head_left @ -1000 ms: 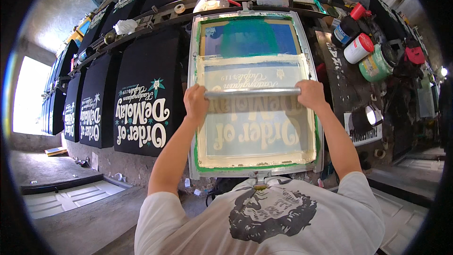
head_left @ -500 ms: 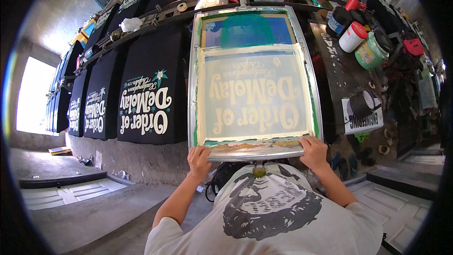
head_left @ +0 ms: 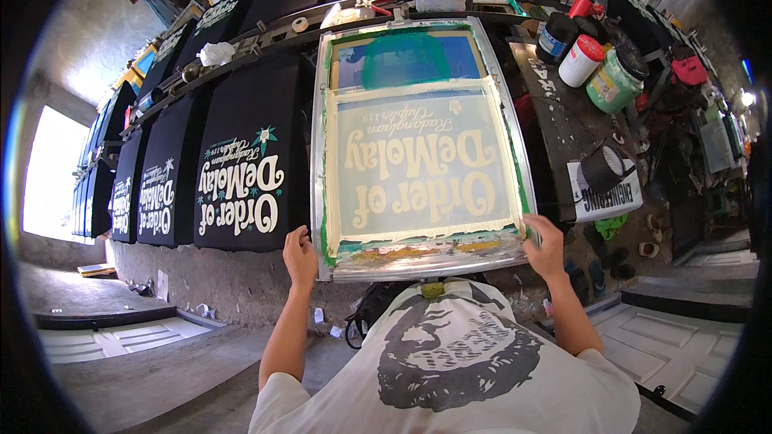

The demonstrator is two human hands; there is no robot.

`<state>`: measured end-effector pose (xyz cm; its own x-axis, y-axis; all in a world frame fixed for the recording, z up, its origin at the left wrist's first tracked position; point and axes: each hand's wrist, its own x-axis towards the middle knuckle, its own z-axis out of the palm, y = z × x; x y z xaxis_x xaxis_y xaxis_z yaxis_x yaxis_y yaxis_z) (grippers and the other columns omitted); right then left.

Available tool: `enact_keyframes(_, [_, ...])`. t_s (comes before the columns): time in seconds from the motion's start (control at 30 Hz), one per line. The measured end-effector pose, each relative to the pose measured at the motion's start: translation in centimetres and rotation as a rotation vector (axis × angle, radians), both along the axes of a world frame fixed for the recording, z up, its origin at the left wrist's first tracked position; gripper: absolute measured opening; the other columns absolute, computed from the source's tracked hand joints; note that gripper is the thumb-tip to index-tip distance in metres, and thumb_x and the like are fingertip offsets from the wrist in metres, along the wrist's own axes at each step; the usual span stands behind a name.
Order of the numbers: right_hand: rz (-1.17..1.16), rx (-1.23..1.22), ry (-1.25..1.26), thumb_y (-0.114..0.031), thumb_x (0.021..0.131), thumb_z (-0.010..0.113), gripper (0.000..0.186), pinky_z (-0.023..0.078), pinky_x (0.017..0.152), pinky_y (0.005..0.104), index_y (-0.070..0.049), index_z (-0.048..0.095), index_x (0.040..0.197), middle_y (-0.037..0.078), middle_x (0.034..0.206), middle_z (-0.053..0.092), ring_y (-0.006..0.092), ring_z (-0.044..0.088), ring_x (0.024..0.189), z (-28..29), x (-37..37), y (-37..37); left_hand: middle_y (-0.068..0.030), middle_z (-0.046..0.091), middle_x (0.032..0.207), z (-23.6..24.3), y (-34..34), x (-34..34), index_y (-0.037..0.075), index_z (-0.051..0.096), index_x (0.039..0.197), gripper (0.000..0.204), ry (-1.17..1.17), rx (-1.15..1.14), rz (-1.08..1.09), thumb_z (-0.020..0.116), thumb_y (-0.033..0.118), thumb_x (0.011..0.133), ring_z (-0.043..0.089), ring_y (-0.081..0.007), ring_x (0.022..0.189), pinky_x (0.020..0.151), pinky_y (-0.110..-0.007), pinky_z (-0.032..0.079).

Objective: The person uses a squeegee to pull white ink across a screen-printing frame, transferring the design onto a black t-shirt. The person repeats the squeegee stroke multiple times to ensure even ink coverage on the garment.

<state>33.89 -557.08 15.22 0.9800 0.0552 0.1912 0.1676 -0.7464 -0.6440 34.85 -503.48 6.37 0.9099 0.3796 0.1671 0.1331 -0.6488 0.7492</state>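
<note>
A silk-screen printing frame [head_left: 324, 145] lies in front of me, its metal rim edged with tape and green paint. The pale mesh [head_left: 426, 153] carries large lettering that reads upside down from here, with a blue and green band at the far end. Just off the near left corner is my left hand [head_left: 300, 259], fingers loosely bent and nothing in them. My right hand [head_left: 547, 249] is at the near right corner, thumb and fingers apart; whether its fingertips touch the rim I cannot tell. What lies under the screen is hidden.
Left of the screen, black shirts [head_left: 249, 104] with white-and-green prints lie on boards in a row. A rail [head_left: 269, 36] runs behind. To the right, a dark board [head_left: 547, 128] adjoins paint tubs: white with red lid [head_left: 581, 63], green [head_left: 615, 84]. A dark container [head_left: 605, 169] sits beyond.
Both hands have let go of the screen frame's near edge. The left hand has moved outward and up to the left; the right has lifted toward the right side. The view has shifted slightly.
</note>
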Motion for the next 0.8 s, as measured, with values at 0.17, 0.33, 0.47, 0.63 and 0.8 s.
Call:
enact_keyframes(0.17, [-0.450, 0.124, 0.134, -0.011, 0.095, 0.061, 0.033, 0.051, 0.101, 0.0439, 0.007, 0.067, 0.122, 0.026, 0.121, 0.069, 0.0396, 0.066, 0.115, -4.2, 1.7, -1.9, -0.0166, 0.070, 0.086, -4.8, 1.1, 1.3, -0.006, 0.069, 0.102, 0.036, 0.258, -0.194, 0.049, 0.056, 0.028, 0.104, 0.066, -0.0235, 0.078, 0.076, -0.039, 0.051])
enact_keyframes(0.33, [-0.478, 0.109, 0.426, -0.032, 0.107, 0.046, 0.045, 0.050, 0.094, 0.0444, 0.005, 0.066, 0.122, 0.028, 0.115, 0.070, 0.0456, 0.064, 0.113, -10.1, 2.9, -5.4, -0.0161, 0.062, 0.069, -4.7, -0.1, 2.6, -0.009, 0.068, 0.086, 0.051, 0.374, -0.304, 0.102, 0.056, 0.037, 0.106, 0.056, -0.0178, 0.067, 0.067, -0.041, 0.046])
enact_keyframes(0.47, [-0.462, 0.058, 0.376, -0.030, 0.106, 0.047, 0.040, 0.049, 0.084, 0.0463, 0.005, 0.064, 0.111, 0.029, 0.101, 0.067, 0.0469, 0.064, 0.098, -10.3, 3.7, -4.5, -0.0217, 0.062, 0.067, -4.0, -0.5, 2.6, -0.009, 0.067, 0.082, 0.054, 0.363, -0.128, 0.167, 0.058, 0.039, 0.104, 0.057, -0.0245, 0.062, 0.063, -0.046, 0.045])
enact_keyframes(0.63, [-0.462, 0.005, 0.179, -0.030, 0.106, 0.048, 0.039, 0.047, 0.074, 0.0464, 0.006, 0.061, 0.099, 0.030, 0.084, 0.061, 0.0477, 0.061, 0.082, -10.3, 3.2, -4.2, -0.0235, 0.057, 0.063, -2.9, -0.8, 3.0, -0.010, 0.065, 0.078, 0.056, 0.395, -0.058, 0.186, 0.059, 0.040, 0.103, 0.053, -0.0258, 0.056, 0.060, -0.049, 0.042])
enact_keyframes(0.8, [-0.483, -0.005, 0.312, -0.030, 0.106, 0.047, 0.041, 0.050, 0.081, 0.0494, 0.006, 0.066, 0.106, 0.030, 0.097, 0.069, 0.0490, 0.065, 0.094, -8.9, 3.3, -4.4, -0.0219, 0.054, 0.059, -1.5, -1.1, 2.7, -0.010, 0.062, 0.075, 0.057, 0.339, -0.055, 0.179, 0.060, 0.040, 0.103, 0.045, -0.0239, 0.055, 0.058, -0.048, 0.041])
